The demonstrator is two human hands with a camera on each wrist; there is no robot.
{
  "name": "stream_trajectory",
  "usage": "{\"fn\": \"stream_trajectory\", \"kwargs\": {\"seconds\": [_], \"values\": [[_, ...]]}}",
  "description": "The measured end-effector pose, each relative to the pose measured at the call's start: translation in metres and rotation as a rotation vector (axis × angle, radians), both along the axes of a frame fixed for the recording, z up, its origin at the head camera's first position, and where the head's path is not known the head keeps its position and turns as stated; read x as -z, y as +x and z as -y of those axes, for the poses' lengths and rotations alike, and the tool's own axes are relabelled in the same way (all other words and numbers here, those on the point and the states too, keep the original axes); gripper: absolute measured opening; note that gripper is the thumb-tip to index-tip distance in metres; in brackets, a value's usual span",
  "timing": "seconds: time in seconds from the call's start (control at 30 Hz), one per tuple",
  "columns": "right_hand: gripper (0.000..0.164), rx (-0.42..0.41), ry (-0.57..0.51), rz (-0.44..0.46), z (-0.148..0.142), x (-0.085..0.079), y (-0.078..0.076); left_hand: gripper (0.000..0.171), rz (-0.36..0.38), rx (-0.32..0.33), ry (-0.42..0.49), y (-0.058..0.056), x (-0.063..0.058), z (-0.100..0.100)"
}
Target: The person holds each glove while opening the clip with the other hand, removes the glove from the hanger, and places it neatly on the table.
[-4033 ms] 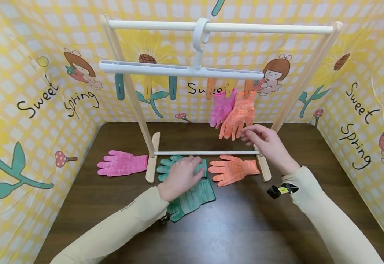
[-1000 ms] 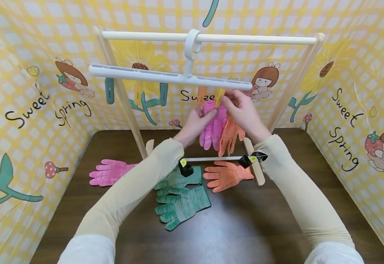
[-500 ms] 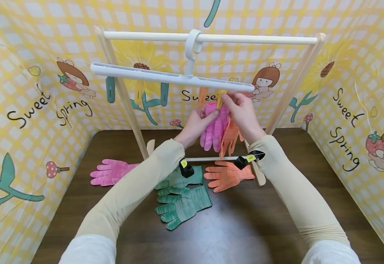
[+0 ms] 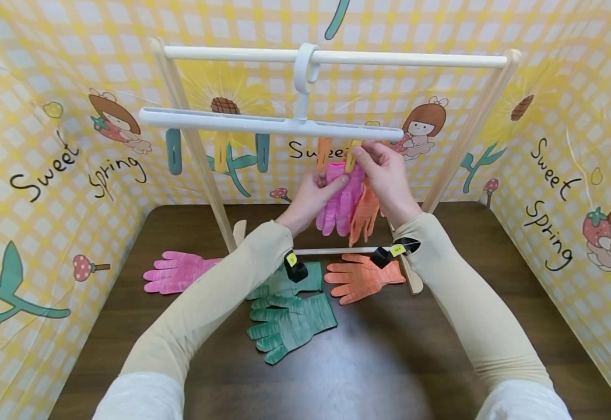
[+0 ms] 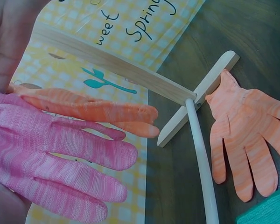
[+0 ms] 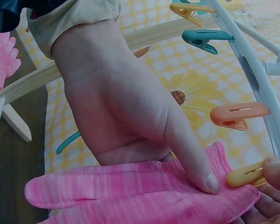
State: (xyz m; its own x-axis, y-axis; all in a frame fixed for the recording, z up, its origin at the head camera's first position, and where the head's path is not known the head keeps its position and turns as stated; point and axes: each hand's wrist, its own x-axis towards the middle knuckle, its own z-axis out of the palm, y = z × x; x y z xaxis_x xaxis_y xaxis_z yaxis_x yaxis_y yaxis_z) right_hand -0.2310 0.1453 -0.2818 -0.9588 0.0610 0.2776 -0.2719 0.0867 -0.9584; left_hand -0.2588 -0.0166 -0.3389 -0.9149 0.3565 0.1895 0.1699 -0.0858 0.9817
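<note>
My left hand (image 4: 306,201) pinches the cuff of a hanging pink glove (image 4: 338,207), its thumb laid flat across the knit in the right wrist view. With thumb and fingers, my right hand (image 4: 389,178) pinches the yellow clip (image 6: 245,176) at that cuff. The clip belongs to a white hanger (image 4: 221,121), which hooks over the top bar of a wooden rack. Beside the pink glove hangs an orange glove (image 4: 364,216); my right hand hides its upper part and its clip in the head view.
On the dark table lie another pink glove (image 4: 179,272), two overlapping green gloves (image 4: 295,324) and an orange glove (image 4: 360,280). Other clips, such as an orange clip (image 4: 323,153) and a teal clip (image 4: 262,153), dangle from the hanger. The rack's lower bar (image 4: 332,251) crosses in front.
Four seconds ago my left hand was over the green gloves and my right hand near the hanging orange glove; both moved up to the pink glove. Lately the hanger's left end dipped slightly.
</note>
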Motion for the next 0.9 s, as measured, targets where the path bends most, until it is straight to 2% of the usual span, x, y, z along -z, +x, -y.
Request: {"fn": "stream_trajectory", "kwargs": {"seconds": [0.27, 0.43, 0.6, 0.9], "values": [[0.037, -0.023, -0.011, 0.004, -0.001, 0.001, 0.000, 0.028, -0.057, 0.003, -0.022, 0.003, 0.009, 0.006], [0.038, -0.053, -0.031, -0.001, 0.000, 0.001, -0.001, 0.032, -0.046, -0.031, -0.053, 0.006, 0.016, 0.014], [0.038, -0.063, -0.055, -0.001, 0.002, 0.001, -0.001, 0.028, -0.025, -0.072, -0.080, 0.010, 0.022, 0.025], [0.037, -0.057, -0.056, 0.014, 0.004, 0.000, -0.001, 0.021, -0.041, -0.104, -0.045, 0.018, 0.028, 0.043]]}}
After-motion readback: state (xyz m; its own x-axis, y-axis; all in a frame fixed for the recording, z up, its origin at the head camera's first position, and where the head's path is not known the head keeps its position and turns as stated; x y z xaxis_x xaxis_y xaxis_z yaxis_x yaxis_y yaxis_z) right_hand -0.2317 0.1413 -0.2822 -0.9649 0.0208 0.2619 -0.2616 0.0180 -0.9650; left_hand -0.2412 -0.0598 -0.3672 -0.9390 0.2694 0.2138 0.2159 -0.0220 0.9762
